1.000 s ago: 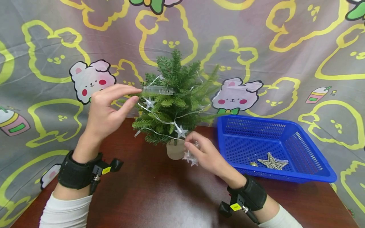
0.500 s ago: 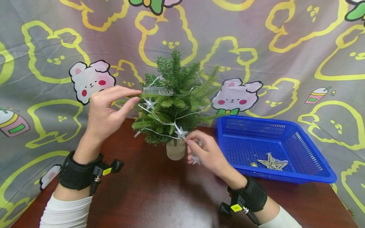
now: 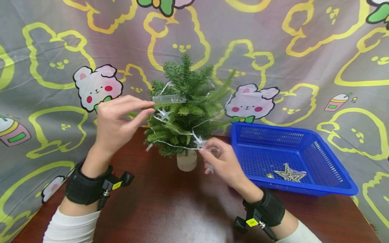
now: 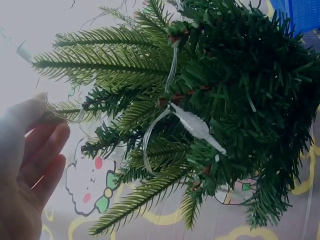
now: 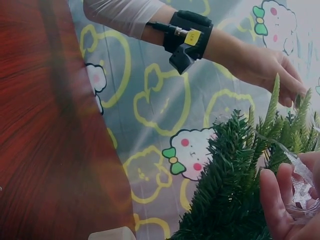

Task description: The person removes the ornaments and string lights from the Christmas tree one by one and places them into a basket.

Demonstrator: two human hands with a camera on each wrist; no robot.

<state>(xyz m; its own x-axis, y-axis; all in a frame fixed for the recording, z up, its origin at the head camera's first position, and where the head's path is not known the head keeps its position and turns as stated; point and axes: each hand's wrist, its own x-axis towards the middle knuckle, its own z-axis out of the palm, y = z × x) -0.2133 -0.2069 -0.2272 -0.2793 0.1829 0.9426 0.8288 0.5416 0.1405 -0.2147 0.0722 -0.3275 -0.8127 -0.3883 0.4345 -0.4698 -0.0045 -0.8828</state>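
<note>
A small green Christmas tree (image 3: 185,72) stands upright on a pale round base (image 3: 186,162). My left hand (image 3: 117,123) pinches the tip of a branch (image 4: 62,108) on the tree's left side. A clear wire with star-shaped lights (image 3: 199,142) winds around the branches. Low at the tree's front right, my right hand (image 3: 223,162) grips this string of lights, with bunched stars (image 5: 301,192) and loops of wire in its palm. Across the front branches lies a clear, oblong plastic case (image 3: 169,99), close to the left fingertips.
To the right, a blue plastic basket (image 3: 334,168) holds a glittery star (image 3: 290,173) and a small gold ball (image 3: 269,176). A patterned curtain (image 3: 121,40) hangs behind the reddish-brown table (image 3: 170,209).
Both hands have shifted slightly right, the left also a little downward. The front wire and its stars have moved right with them. Fewer stars hang below the right hand.
</note>
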